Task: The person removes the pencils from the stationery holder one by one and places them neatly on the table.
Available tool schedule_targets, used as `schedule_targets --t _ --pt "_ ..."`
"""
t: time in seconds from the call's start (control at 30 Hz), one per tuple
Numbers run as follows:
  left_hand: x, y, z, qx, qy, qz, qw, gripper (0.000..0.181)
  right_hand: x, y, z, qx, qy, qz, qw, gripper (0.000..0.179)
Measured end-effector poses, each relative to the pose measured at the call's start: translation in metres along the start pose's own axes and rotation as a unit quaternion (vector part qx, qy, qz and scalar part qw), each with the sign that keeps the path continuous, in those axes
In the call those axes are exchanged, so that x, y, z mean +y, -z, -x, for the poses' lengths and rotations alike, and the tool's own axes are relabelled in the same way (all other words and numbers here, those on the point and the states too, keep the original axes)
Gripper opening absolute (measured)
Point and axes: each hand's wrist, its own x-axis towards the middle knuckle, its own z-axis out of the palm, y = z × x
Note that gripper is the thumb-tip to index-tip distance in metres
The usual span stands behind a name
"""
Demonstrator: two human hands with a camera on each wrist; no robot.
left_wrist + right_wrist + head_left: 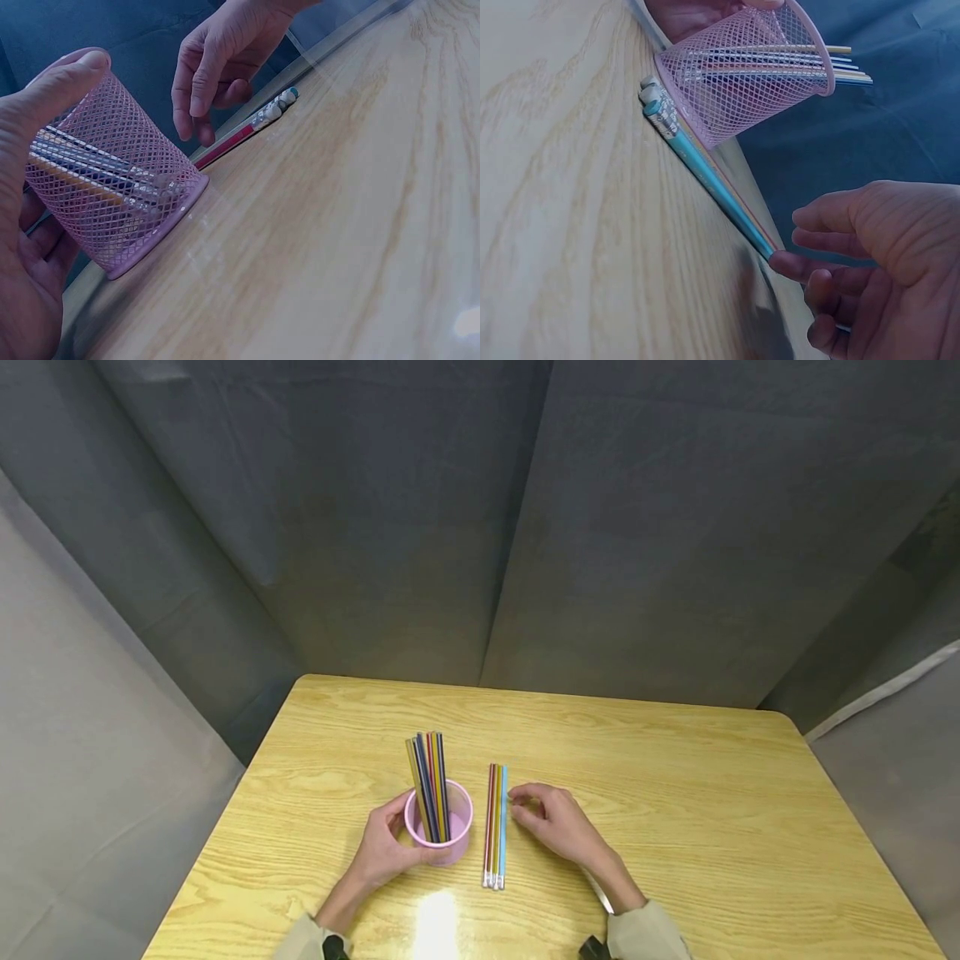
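My left hand [381, 852] grips a pink mesh pencil cup [453, 857], thumb over the near side of the rim and fingers round the far side. Inside lean several pencils [430, 785], eraser ends down, as the left wrist view shows through the mesh. Just right of the cup, several more pencils [492, 827] lie side by side on the table, white erasers toward me; the rightmost is a light blue pencil [705, 171]. Beside its far end is my right hand [561, 828], fingers loosely bent, one fingertip right at the pencil in the right wrist view.
The wood-grain table [675, 810] stretches away on both sides. Grey cloth [390, 543] hangs behind its far edge and at both sides. A bright glare spot [435, 922] shows near the front edge.
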Motion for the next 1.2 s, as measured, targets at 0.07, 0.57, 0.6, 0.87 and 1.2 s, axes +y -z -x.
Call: schedule_targets --t 0.07,0.57,0.6,0.87,1.2 --pt "0.000 0.000 0.001 0.000 0.002 0.000 1.0000 0.089 0.000 0.001 0.000 0.000 0.002 -0.002 1.0000 0.025" --pt "-0.005 0.002 0.003 0.002 -0.015 -0.002 0.9999 0.089 -0.003 0.004 0.003 -0.024 0.036 -0.067 0.9968 0.031" --pt "-0.005 0.002 0.003 0.001 -0.015 -0.001 0.9999 0.089 -0.004 0.004 0.003 -0.024 0.038 -0.071 0.9965 0.031" --pt "-0.003 0.001 0.002 -0.005 -0.012 -0.002 0.9999 0.090 -0.015 0.004 0.003 -0.012 0.090 -0.100 0.9908 0.032" --pt "-0.003 0.002 0.000 -0.007 -0.009 -0.011 0.9999 0.089 -0.041 0.008 -0.003 -0.005 0.152 -0.125 0.9803 0.036"
